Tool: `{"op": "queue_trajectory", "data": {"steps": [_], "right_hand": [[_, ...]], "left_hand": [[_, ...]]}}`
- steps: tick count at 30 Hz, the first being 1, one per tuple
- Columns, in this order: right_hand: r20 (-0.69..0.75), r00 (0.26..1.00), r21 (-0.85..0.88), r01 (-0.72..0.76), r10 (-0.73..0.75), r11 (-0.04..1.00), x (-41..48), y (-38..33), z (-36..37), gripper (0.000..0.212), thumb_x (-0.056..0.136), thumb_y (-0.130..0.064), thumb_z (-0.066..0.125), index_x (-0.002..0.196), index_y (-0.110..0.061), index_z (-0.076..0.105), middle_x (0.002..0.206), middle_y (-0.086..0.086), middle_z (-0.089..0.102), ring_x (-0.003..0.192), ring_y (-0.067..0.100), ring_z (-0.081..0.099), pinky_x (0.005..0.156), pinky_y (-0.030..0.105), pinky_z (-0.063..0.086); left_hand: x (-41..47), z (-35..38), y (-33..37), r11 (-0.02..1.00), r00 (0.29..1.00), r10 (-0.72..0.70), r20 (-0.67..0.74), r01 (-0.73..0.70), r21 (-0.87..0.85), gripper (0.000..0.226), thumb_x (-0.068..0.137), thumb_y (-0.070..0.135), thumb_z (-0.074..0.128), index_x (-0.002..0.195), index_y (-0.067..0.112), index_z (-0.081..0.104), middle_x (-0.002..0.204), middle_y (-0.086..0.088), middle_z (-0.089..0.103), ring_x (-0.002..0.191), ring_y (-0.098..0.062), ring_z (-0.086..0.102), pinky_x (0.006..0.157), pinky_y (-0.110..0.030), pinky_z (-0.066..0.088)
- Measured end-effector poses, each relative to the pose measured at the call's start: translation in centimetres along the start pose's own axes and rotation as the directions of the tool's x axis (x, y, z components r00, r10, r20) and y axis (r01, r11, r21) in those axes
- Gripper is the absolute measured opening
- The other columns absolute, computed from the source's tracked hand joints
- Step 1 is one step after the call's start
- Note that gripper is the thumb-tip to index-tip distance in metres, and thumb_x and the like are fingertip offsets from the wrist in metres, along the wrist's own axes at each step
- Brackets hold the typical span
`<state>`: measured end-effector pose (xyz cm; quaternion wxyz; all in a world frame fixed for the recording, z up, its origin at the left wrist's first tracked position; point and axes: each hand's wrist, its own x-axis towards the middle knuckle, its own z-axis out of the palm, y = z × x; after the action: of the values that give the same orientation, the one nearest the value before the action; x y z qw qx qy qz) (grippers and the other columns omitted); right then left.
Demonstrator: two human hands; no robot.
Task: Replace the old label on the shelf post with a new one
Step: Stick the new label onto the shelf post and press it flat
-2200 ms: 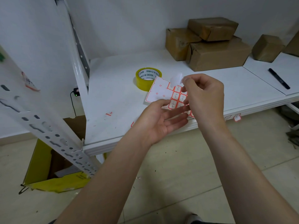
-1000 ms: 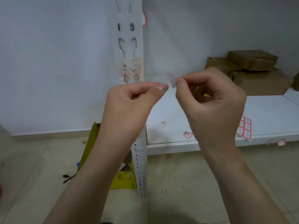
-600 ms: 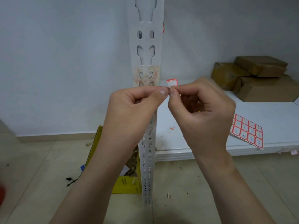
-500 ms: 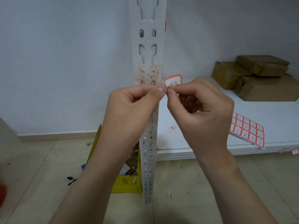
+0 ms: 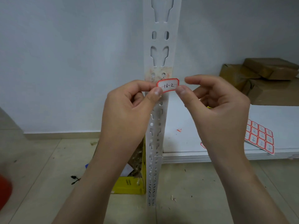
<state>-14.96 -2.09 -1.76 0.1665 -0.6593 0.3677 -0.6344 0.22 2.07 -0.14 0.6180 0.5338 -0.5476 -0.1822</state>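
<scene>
- The new label (image 5: 168, 85) — its lower left corner is hidden under the left hand's (image 5: 127, 113) thumb.
- The shelf post (image 5: 159, 46) runs off the top edge.
- The yellow box (image 5: 129, 185) sits mostly behind the left forearm and the post.
- A red blur (image 5: 4, 189) at the left edge — cannot tell what.

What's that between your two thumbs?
In the head view, a red-bordered label with handwriting, pinched by the left hand, in front of the shelf post; the right hand is at its other edge.
</scene>
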Motion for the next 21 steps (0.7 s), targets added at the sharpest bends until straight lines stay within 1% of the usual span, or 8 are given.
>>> {"op": "queue_trajectory", "data": {"steps": [3,6,8,10,12,14,17,21], "right_hand": [[0.051,0.998,0.004,-0.028,0.028,1.0,0.1,-0.2,0.3,0.009,0.09,-0.03,0.082,0.092,-0.035,0.075,0.072,0.0,0.07,0.059,0.027,0.058,0.057,0.036,0.049],[0.076,0.996,0.014,-0.049,0.048,0.999,0.1,-0.4,0.6,0.013,0.09,-0.029,0.082,0.087,-0.039,0.074,0.072,-0.001,0.072,0.06,0.031,0.062,0.056,0.044,0.052],[0.077,0.995,0.036,-0.068,0.065,0.997,0.2,-0.5,0.7,0.014,0.091,-0.028,0.081,0.086,-0.04,0.075,0.072,-0.002,0.072,0.06,0.032,0.063,0.053,0.047,0.052],[0.08,0.995,0.039,-0.07,0.067,0.997,0.5,-0.5,0.9,0.014,0.091,-0.028,0.08,0.085,-0.04,0.074,0.072,-0.003,0.072,0.061,0.031,0.065,0.052,0.047,0.052],[0.081,0.995,0.043,-0.069,0.065,0.997,0.7,-0.5,1.1,0.015,0.091,-0.028,0.08,0.084,-0.04,0.074,0.072,-0.004,0.073,0.06,0.031,0.064,0.052,0.047,0.052],[0.08,0.995,0.057,-0.072,0.068,0.996,0.8,-0.5,1.4,0.015,0.091,-0.026,0.08,0.084,-0.038,0.075,0.071,-0.004,0.072,0.058,0.03,0.062,0.052,0.045,0.052],[0.09,0.992,0.083,-0.09,0.083,0.992,0.8,-0.7,1.8,0.012,0.092,-0.025,0.079,0.084,-0.034,0.076,0.069,-0.006,0.072,0.057,0.026,0.061,0.051,0.039,0.054],[0.103,0.988,0.095,-0.126,0.116,0.987,1.2,-0.9,2.2,0.015,0.091,-0.025,0.08,0.08,-0.035,0.075,0.069,-0.006,0.072,0.058,0.027,0.061,0.05,0.032,0.052]], "left_hand": [[0.0,-0.2,-0.1,1.0,1.0,0.019,0.022,-0.019,0.012,0.01,0.095,0.028,0.069,0.088,0.031,0.076,0.065,-0.025,0.04,0.05,-0.007,0.032,0.046,-0.014,0.033],[0.1,-0.4,-0.1,0.999,0.999,0.035,0.022,-0.035,0.036,0.01,0.095,0.03,0.069,0.089,0.032,0.076,0.065,-0.024,0.04,0.052,-0.01,0.033,0.049,-0.022,0.034],[0.2,-0.7,-0.2,0.998,0.999,0.043,0.018,-0.044,0.043,0.01,0.095,0.029,0.07,0.089,0.031,0.077,0.06,-0.017,0.034,0.052,-0.009,0.031,0.049,-0.023,0.033],[0.2,-0.9,-0.3,0.997,0.998,0.055,0.012,-0.056,0.057,0.012,0.095,0.028,0.07,0.086,0.033,0.076,0.056,-0.004,0.032,0.05,-0.005,0.031,0.048,-0.016,0.032],[0.3,-1.0,-0.3,0.995,0.998,0.067,0.005,-0.067,0.075,0.015,0.095,0.028,0.069,0.084,0.036,0.073,0.054,0.002,0.033,0.048,-0.005,0.031,0.047,-0.012,0.031],[0.3,-1.0,-0.4,0.995,0.998,0.063,-0.009,-0.062,0.075,0.015,0.095,0.028,0.069,0.083,0.036,0.074,0.054,0.003,0.032,0.048,-0.004,0.031,0.047,-0.012,0.031],[0.6,-1.0,-0.5,0.997,0.998,0.039,-0.049,-0.036,0.067,0.015,0.093,0.031,0.071,0.08,0.036,0.074,0.056,0.0,0.032,0.049,-0.005,0.03,0.047,-0.016,0.03],[0.9,-1.0,-0.4,0.996,0.994,0.034,-0.104,-0.025,0.085,0.017,0.092,0.035,0.073,0.075,0.039,0.073,0.054,0.0,0.03,0.05,-0.007,0.029,0.046,-0.021,0.028]]}}
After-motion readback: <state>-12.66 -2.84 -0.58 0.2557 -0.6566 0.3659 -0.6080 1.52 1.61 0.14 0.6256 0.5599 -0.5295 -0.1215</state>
